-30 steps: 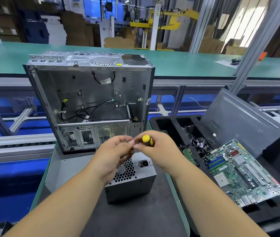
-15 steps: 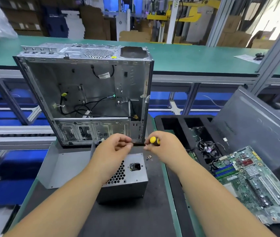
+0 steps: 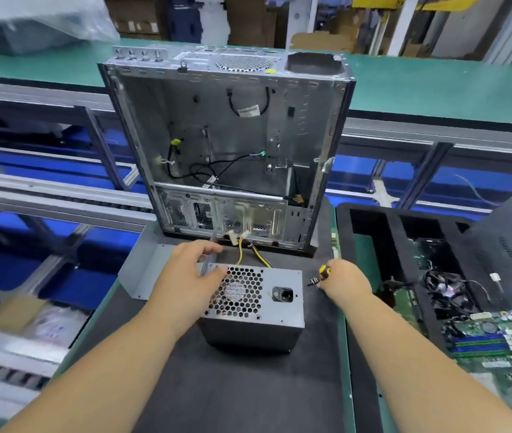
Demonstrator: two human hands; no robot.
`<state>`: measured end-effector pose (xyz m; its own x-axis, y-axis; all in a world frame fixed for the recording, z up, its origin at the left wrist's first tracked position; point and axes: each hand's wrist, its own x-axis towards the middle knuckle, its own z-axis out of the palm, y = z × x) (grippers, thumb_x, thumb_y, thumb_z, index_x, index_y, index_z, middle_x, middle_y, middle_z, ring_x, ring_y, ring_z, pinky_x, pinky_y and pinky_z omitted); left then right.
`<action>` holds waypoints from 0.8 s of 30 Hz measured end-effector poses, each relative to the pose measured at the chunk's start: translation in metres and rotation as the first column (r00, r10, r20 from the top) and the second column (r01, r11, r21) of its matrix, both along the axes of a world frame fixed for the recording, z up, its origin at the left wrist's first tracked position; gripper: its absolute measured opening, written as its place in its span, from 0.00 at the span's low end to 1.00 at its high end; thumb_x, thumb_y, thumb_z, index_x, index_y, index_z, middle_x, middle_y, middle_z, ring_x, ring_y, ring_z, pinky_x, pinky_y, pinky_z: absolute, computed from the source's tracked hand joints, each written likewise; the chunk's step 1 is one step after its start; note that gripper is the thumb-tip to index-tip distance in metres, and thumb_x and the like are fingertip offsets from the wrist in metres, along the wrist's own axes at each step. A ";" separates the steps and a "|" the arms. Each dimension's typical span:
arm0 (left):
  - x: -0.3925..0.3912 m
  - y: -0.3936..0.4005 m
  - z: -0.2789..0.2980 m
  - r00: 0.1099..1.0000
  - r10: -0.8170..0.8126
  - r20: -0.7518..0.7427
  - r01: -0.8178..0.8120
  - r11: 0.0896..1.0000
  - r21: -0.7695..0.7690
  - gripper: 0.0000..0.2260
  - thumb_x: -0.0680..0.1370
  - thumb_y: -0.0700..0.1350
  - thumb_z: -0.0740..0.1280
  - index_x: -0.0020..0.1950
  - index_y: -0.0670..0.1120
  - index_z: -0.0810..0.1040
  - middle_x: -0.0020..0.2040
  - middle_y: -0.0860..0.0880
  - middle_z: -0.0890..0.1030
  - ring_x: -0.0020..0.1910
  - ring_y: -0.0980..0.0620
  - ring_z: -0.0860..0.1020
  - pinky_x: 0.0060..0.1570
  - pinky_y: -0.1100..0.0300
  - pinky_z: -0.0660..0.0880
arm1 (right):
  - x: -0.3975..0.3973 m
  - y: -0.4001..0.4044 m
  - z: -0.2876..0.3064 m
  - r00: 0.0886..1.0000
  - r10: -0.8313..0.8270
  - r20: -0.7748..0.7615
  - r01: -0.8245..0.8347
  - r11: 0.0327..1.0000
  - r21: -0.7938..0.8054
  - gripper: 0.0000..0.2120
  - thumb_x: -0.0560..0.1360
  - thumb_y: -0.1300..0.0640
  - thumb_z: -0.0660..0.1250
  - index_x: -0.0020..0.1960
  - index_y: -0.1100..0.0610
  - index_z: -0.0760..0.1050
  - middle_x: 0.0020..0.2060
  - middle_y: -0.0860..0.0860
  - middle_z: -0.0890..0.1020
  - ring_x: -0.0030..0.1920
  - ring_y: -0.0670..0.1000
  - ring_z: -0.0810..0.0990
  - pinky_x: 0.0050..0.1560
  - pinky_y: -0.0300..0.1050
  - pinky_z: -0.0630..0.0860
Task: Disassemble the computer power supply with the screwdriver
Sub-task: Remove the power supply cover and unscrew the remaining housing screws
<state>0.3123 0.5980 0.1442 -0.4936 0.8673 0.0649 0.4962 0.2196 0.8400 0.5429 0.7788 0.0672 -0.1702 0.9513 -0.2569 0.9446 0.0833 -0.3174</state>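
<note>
My left hand (image 3: 190, 270) grips the far left corner of the supply (image 3: 253, 310), which sits between my 2 hands. My right hand (image 3: 343, 281) holds the screwdriver (image 3: 322, 273) just right of it.

Both forearms (image 3: 117, 354) are bare, apparently with no sleeves or gloves.

head cam | worn, looks forward and down | close over black mat (image 3: 233, 385) | single view
</note>
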 end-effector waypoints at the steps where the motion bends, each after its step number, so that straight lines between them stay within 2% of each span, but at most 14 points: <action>1: -0.002 0.001 -0.003 0.999 0.011 0.039 -0.010 0.999 -0.042 0.11 0.77 0.47 0.71 0.55 0.61 0.76 0.58 0.58 0.75 0.54 0.68 0.73 0.42 0.74 0.70 | 0.000 0.001 -0.001 1.000 -0.006 -0.017 0.005 1.000 -0.010 0.09 0.74 0.58 0.71 0.39 0.55 0.72 0.41 0.52 0.81 0.45 0.56 0.79 0.41 0.45 0.74; 3: -0.002 0.002 -0.008 0.986 0.044 0.158 -0.026 0.993 -0.113 0.13 0.76 0.48 0.72 0.59 0.57 0.76 0.58 0.56 0.76 0.54 0.63 0.75 0.45 0.66 0.72 | 0.002 0.003 -0.001 0.999 -0.003 -0.051 0.001 0.999 -0.039 0.10 0.73 0.57 0.73 0.39 0.55 0.71 0.43 0.53 0.83 0.48 0.56 0.81 0.45 0.46 0.76; 6: 0.002 0.005 -0.010 0.950 0.085 0.301 -0.034 0.985 -0.171 0.12 0.77 0.49 0.71 0.60 0.57 0.76 0.54 0.59 0.76 0.51 0.62 0.76 0.39 0.63 0.71 | 0.005 0.002 0.005 0.998 0.025 -0.060 -0.029 0.998 -0.060 0.09 0.73 0.57 0.73 0.40 0.55 0.73 0.44 0.53 0.83 0.48 0.56 0.80 0.48 0.47 0.78; 9: 0.005 0.008 -0.012 0.915 0.131 0.383 -0.056 0.978 -0.201 0.10 0.78 0.49 0.70 0.59 0.54 0.77 0.53 0.55 0.79 0.51 0.56 0.78 0.42 0.58 0.72 | 0.009 -0.002 0.012 0.996 0.039 -0.078 -0.041 0.999 -0.027 0.04 0.74 0.58 0.70 0.44 0.55 0.74 0.44 0.53 0.81 0.47 0.57 0.79 0.44 0.46 0.76; 13: 0.005 0.012 -0.012 0.896 0.155 0.417 -0.063 0.972 -0.227 0.10 0.78 0.51 0.70 0.58 0.52 0.78 0.53 0.55 0.78 0.50 0.57 0.76 0.42 0.59 0.71 | 0.014 -0.009 0.032 0.960 0.005 -0.280 0.000 1.000 0.020 0.06 0.76 0.57 0.63 0.47 0.60 0.74 0.43 0.55 0.78 0.39 0.56 0.75 0.38 0.47 0.70; 15: 0.007 0.014 -0.010 0.914 0.159 0.374 -0.071 0.969 -0.237 0.13 0.77 0.53 0.70 0.60 0.52 0.78 0.56 0.55 0.76 0.51 0.56 0.75 0.39 0.61 0.68 | 0.020 -0.012 0.047 0.944 0.033 -0.328 -0.008 0.997 0.076 0.08 0.78 0.56 0.62 0.44 0.60 0.73 0.41 0.56 0.76 0.38 0.55 0.73 0.37 0.47 0.68; 17: 0.008 0.015 -0.008 0.943 0.167 0.288 -0.097 0.965 -0.242 0.15 0.77 0.54 0.70 0.62 0.53 0.76 0.59 0.52 0.73 0.55 0.52 0.73 0.41 0.61 0.68 | 0.028 -0.018 0.061 0.941 0.098 -0.324 -0.044 0.984 0.172 0.12 0.80 0.53 0.64 0.39 0.56 0.70 0.41 0.52 0.73 0.39 0.54 0.73 0.36 0.46 0.67; 20: 0.009 0.014 -0.003 0.982 0.139 0.130 -0.113 0.975 -0.190 0.16 0.77 0.54 0.70 0.63 0.53 0.74 0.61 0.52 0.75 0.61 0.51 0.73 0.53 0.57 0.68 | 0.042 -0.028 0.076 0.949 0.145 -0.281 -0.053 0.949 0.310 0.07 0.80 0.48 0.65 0.47 0.51 0.74 0.46 0.49 0.71 0.45 0.52 0.73 0.44 0.46 0.68; 24: 0.017 0.008 0.008 0.971 0.129 -0.202 -0.145 0.987 -0.067 0.17 0.76 0.52 0.70 0.64 0.52 0.75 0.64 0.48 0.73 0.67 0.46 0.68 0.65 0.51 0.65 | 0.060 -0.045 0.074 0.921 0.046 -0.386 0.095 0.936 0.339 0.12 0.78 0.47 0.67 0.45 0.55 0.77 0.39 0.52 0.80 0.41 0.53 0.77 0.40 0.49 0.74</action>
<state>0.3292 0.6058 0.1520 -0.5924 0.7988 0.1051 0.6104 0.3599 0.7056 0.6032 0.7343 0.1412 -0.1632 0.9722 0.1677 0.7584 0.2324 -0.6089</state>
